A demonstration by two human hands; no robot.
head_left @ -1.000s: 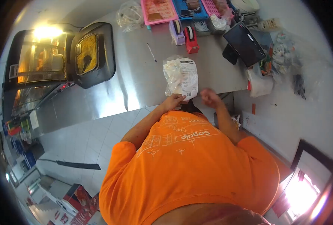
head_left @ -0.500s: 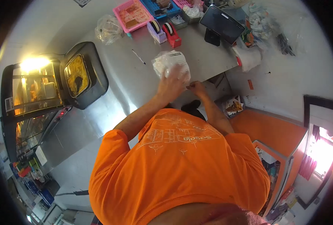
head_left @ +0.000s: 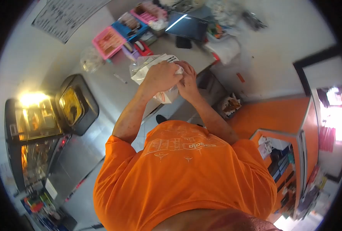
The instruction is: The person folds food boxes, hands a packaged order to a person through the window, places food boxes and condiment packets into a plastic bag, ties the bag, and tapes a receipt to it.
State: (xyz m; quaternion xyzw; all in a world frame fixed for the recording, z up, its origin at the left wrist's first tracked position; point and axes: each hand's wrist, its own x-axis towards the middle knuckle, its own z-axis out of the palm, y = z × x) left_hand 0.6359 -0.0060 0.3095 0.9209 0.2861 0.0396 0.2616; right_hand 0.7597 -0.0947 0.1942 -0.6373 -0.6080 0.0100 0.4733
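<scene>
A white paper package in a clear plastic bag [head_left: 168, 96] is held up in front of me, over the counter's near edge. Orange print shows on its lower side. A white printed slip [head_left: 170, 59] sticks out at its top. My left hand [head_left: 161, 78] is closed on the upper part of the bag, back of the hand toward me. My right hand [head_left: 188, 81] grips the bag's upper right side with bent fingers, close beside the left. Both hands cover much of the bag's top, so the exact finger grip is partly hidden.
On the metal counter [head_left: 117, 92] are a pen [head_left: 120, 78], tape dispensers [head_left: 142, 48], pink [head_left: 109, 43] and blue baskets, and a dark tablet screen [head_left: 187, 26]. A lit food display [head_left: 36, 119] stands left. An orange cabinet [head_left: 273, 111] is at right.
The bag has come up off the counter toward me. My right hand, apart from it earlier, is now on it beside my left. The view has shifted.
</scene>
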